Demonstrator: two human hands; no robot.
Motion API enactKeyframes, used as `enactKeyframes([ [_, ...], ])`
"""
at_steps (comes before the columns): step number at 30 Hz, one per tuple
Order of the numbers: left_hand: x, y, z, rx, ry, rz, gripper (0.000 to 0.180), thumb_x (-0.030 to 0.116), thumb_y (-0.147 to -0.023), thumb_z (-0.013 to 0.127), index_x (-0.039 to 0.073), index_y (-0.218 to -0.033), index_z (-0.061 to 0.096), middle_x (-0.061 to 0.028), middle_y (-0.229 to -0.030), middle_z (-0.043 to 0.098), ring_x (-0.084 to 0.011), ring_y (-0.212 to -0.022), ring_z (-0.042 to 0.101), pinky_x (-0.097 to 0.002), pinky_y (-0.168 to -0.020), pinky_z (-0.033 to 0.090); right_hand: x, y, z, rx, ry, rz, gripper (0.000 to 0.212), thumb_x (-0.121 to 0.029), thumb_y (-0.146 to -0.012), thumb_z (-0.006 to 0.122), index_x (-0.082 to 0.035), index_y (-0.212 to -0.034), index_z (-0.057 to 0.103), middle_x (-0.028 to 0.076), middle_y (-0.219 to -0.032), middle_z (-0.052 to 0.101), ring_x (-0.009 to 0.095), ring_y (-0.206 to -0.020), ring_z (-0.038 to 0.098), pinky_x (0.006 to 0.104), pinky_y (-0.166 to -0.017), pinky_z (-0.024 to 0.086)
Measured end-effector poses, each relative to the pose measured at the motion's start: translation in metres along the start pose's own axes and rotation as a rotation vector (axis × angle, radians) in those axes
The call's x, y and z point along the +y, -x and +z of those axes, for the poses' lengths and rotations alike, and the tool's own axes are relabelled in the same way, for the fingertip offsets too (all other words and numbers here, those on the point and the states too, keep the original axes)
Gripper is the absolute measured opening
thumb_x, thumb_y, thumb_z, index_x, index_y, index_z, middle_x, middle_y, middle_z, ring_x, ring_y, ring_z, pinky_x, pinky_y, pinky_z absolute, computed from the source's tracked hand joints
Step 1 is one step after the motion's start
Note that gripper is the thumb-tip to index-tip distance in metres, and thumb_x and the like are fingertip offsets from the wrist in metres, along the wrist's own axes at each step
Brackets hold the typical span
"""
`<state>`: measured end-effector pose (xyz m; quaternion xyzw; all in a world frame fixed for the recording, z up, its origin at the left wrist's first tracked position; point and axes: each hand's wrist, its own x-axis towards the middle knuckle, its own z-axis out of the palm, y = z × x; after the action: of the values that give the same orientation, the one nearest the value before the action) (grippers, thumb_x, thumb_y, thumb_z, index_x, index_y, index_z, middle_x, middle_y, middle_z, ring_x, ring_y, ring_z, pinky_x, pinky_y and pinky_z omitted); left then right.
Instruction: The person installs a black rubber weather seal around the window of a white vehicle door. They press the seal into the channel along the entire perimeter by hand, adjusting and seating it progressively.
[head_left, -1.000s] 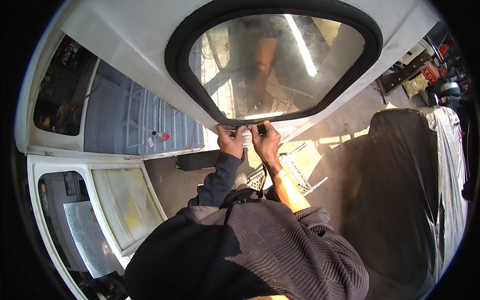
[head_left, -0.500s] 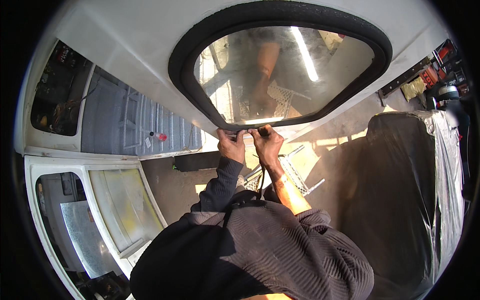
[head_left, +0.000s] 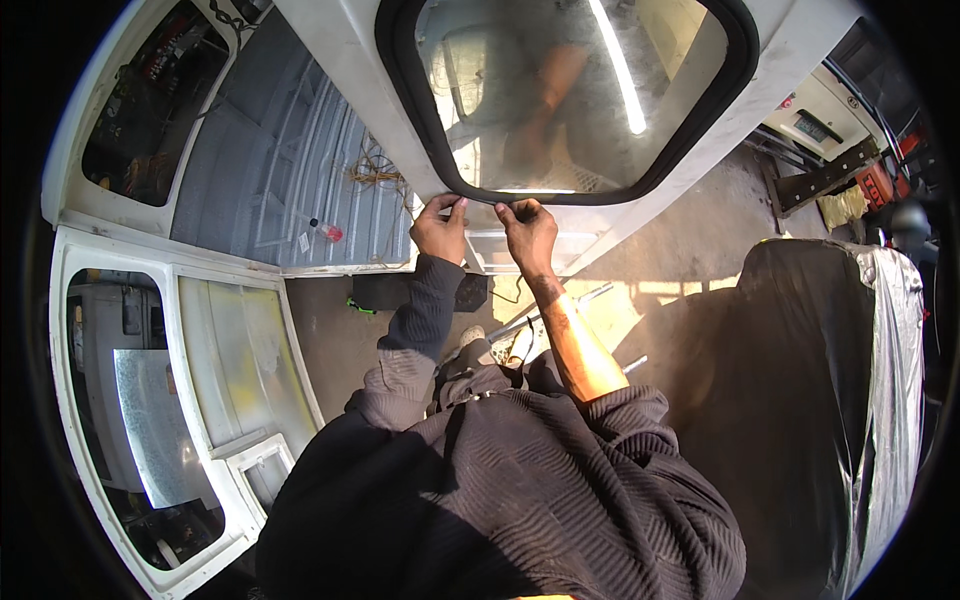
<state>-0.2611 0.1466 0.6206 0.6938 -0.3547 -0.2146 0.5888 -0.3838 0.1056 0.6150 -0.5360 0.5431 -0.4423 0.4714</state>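
Ahead of me is a window (head_left: 570, 110) with glass that mirrors an arm and a bright strip of light. A thick black rubber window seal (head_left: 640, 190) runs round it, set in a white vehicle panel (head_left: 345, 70). My left hand (head_left: 440, 232) pinches the lower edge of this seal, thumb up and fingers curled. Just to its right, my right hand (head_left: 531, 236) grips the same edge with its thumb pressed against the rubber. A small gap parts the two hands. Fingertips under the seal are partly hidden.
At left an open white door (head_left: 190, 440) and a grey ribbed floor (head_left: 270, 160) carry a bottle with red (head_left: 328, 231). Below my hands a metal-framed chair or stand (head_left: 590, 300) shows partly. A black-and-silver cover (head_left: 800, 380) drapes a bulky thing at right.
The window sits higher in the view and more of the floor below shows. My hands have moved a little further apart along the seal's lower edge, both still gripping it.
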Motion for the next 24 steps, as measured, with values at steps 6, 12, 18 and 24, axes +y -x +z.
enactKeyframes([
  [6, 0.002, 0.004, -0.002, 0.011, 0.243, 0.03, 0.025, -0.005, -0.079, 0.065, -0.004, -0.102, 0.056, -0.0124, -0.091, 0.065, -0.0127, -0.071, 0.064, -0.0236, -0.058, 0.054, 0.005, 0.01, 0.011, 0.108, 0.07, -0.121, 0.034, -0.023, -0.07, 0.08, 0.003, -0.082, 0.062, 0.014, -0.072, 0.066, 0.02, -0.064, 0.062, 0.0309, -0.063, 0.048],
  [12, -0.004, 0.001, 0.006, 0.046, 0.203, 0.022, 0.022, -0.002, -0.077, 0.07, -0.001, -0.095, 0.056, -0.0059, -0.083, 0.063, -0.0094, -0.069, 0.061, -0.0225, -0.056, 0.051, -0.001, 0.014, 0.022, 0.177, 0.095, -0.15, 0.031, -0.023, -0.073, 0.078, 0.002, -0.076, 0.06, 0.012, -0.067, 0.063, 0.02, -0.059, 0.057, 0.0313, -0.061, 0.047],
  [18, -0.019, -0.002, 0.009, 0.087, 0.189, 0.063, 0.019, 0.002, -0.08, 0.069, -0.002, -0.096, 0.06, -0.004, -0.082, 0.064, -0.0083, -0.065, 0.059, -0.0214, -0.054, 0.05, 0.002, 0.008, 0.021, 0.153, 0.227, -0.36, 0.031, -0.026, -0.077, 0.074, 0.001, -0.075, 0.06, 0.013, -0.063, 0.063, 0.026, -0.058, 0.06, 0.0338, -0.059, 0.047],
  [24, -0.018, -0.002, 0.011, 0.136, 0.076, 0.102, 0.016, 0.005, -0.08, 0.07, -0.001, -0.09, 0.059, -0.0039, -0.075, 0.063, -0.0089, -0.059, 0.059, -0.0225, -0.052, 0.048, -0.008, 0.004, 0.016, 0.151, 0.503, -0.571, 0.032, -0.032, -0.078, 0.072, -0.003, -0.071, 0.062, 0.012, -0.057, 0.062, 0.029, -0.051, 0.061, 0.0354, -0.05, 0.047],
])
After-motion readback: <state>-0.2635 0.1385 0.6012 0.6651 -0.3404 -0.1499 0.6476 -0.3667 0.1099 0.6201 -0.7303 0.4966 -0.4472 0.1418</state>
